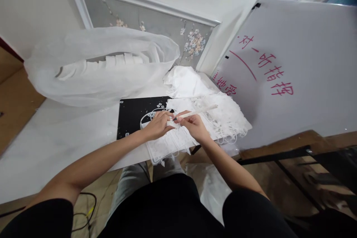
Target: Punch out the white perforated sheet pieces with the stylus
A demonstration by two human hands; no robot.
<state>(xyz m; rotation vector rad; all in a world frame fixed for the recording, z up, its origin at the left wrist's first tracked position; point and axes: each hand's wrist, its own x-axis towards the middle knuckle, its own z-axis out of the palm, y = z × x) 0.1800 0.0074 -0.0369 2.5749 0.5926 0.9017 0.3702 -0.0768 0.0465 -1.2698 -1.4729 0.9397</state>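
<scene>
My left hand (pixel 158 124) is closed in a pinch over the white fabric pieces, its fingertips on a small white bit whose kind I cannot make out. Close beside it, my right hand (pixel 193 125) grips a slim white stick (pixel 208 108) with a dark tip that points at the left fingertips. Beneath both hands lies a layered stack of white fabric pieces (pixel 164 143), with thin white loops at its edges. A black mat (pixel 131 115) is partly under the stack and carries small pale rectangular pieces (pixel 160 104).
A frilly heap of white pieces with cords (pixel 231 115) lies right of my hands. Behind it is a white bundle (pixel 184 81). A large translucent bag (pixel 111 85) holds a row of white pieces. A whiteboard (pixel 315 63) with red writing bounds the right side.
</scene>
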